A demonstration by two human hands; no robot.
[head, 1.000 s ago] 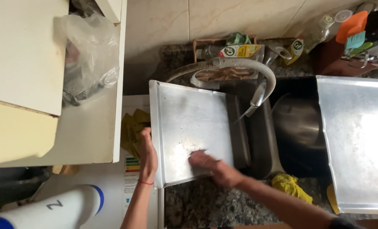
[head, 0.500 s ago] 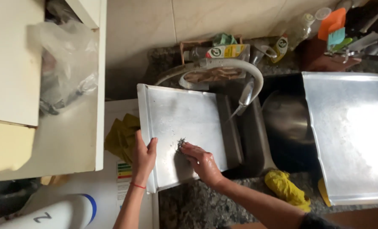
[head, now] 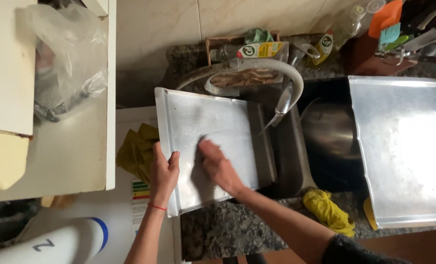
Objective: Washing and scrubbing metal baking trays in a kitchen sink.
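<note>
Whatever the right hand [head: 218, 164] is pressing onto the metal tray [head: 213, 146] is mostly hidden under it; only a dark tuft is showing at the far side of the hand, too blurred to make out, and I cannot tell how tightly the fingers are closing on it. The second metal tray [head: 404, 146] on the right is running out of the picture at its right edge. Far from the person, behind the sink, a bottle with a yellow and green label [head: 257, 50] is lying on its side, and a round green and yellow label is showing on another bottle [head: 324, 45] to its right. At the near left, a small label with coloured stripes [head: 139, 190] is sitting on a white surface. The left hand [head: 163, 173] is gripping the tray's left rim, fingers clenched over the edge. The tray is dull grey and wet-looking, lying tilted across the left edge of the sink [head: 296, 161], under the curved grey faucet hose [head: 276, 66]. A yellow cloth [head: 328, 210] is lying on the speckled bench [head: 218, 234].
</note>
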